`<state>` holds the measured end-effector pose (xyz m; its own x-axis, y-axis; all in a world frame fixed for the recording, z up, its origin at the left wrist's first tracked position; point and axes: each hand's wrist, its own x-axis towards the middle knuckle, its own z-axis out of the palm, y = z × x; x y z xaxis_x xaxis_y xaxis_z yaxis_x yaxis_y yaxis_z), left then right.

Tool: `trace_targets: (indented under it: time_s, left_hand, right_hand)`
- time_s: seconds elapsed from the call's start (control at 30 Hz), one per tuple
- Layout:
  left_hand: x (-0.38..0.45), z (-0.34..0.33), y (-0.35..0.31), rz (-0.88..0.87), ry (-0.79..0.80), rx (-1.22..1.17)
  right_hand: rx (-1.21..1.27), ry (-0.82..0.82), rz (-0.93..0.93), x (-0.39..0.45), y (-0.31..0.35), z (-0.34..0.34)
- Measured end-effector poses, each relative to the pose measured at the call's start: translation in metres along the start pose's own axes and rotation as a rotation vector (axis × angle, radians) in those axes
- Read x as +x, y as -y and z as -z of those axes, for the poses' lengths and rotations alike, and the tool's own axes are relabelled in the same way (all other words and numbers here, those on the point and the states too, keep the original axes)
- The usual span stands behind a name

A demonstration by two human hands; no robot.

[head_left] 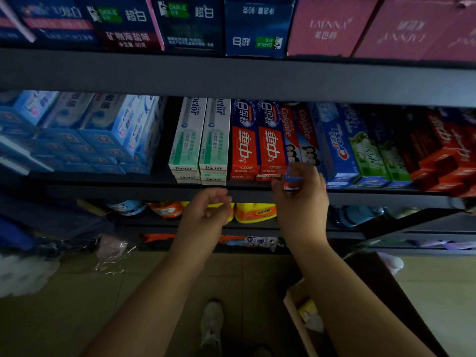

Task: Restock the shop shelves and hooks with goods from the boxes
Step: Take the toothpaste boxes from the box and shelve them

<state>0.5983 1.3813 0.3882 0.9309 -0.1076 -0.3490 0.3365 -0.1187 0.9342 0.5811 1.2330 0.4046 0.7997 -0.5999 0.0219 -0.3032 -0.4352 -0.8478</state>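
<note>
My right hand (pixel 300 199) is up at the front edge of the dark metal middle shelf (pixel 257 194), fingers curled round the end of a red-and-blue Colgate toothpaste carton (pixel 292 179) that sits low at the shelf front, just right of the red-and-blue cartons with Chinese lettering (pixel 258 143); grip looks like a pinch, but blur hides the details. My left hand (pixel 208 210) hangs just below the shelf edge, fingers loosely curled, holding nothing. More Colgate cartons (pixel 300 132) stand upright behind my right hand. Left of the red ones, white-and-green Doctor cartons (pixel 201 140); further left, a stack of pale blue boxes (pixel 85 132). Right side: blue Crest cartons (pixel 337 145), green ones (pixel 371 155), red ones at the far end (pixel 443 150). Top shelf carries dark blue Darlie boxes (pixel 190 21) and pink boxes (pixel 332 27). Below, yellow-and-orange bottles (pixel 253 212). An open brown cardboard box (pixel 304 323) sits on the tiled floor (pixel 77 305) beside my right forearm; my pale shoe (pixel 211 323) is between my arms.
</note>
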Motion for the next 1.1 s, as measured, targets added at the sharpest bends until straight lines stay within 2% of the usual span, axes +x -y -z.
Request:
trace_targets:
  time_s: [0.07, 0.13, 0.27, 0.43, 0.8, 0.93, 1.03, 1.1]
  left_hand:
    - [0.004, -0.009, -0.003, 0.008, 0.019, -0.008]
    - [0.008, -0.018, -0.004, 0.046, 0.036, -0.042]
    - [0.010, -0.033, -0.008, 0.086, 0.097, -0.132]
    - [0.013, -0.042, -0.018, 0.181, 0.089, -0.337]
    - [0.010, -0.042, -0.022, 0.160, 0.134, -0.224]
    - [-0.007, -0.040, -0.009, 0.043, 0.130, 0.018]
    - [-0.020, -0.043, 0.008, -0.013, 0.183, 0.152]
    - [-0.028, -0.054, 0.022, -0.019, 0.246, 0.232]
  right_hand:
    - [-0.102, 0.085, 0.068, 0.011, -0.004, -0.002]
    - [-0.133, 0.122, 0.056, 0.019, -0.006, -0.006]
    - [-0.119, 0.103, 0.036, 0.023, -0.009, -0.012]
    - [-0.154, 0.077, 0.035, 0.029, -0.007, -0.016]
    - [-0.140, 0.085, 0.047, 0.030, -0.010, -0.013]
    - [0.031, 0.047, 0.041, 0.001, -0.021, 0.010]
    - [0.139, 0.024, -0.056, -0.035, -0.050, 0.048]
    - [0.171, -0.056, -0.180, -0.061, -0.078, 0.077]
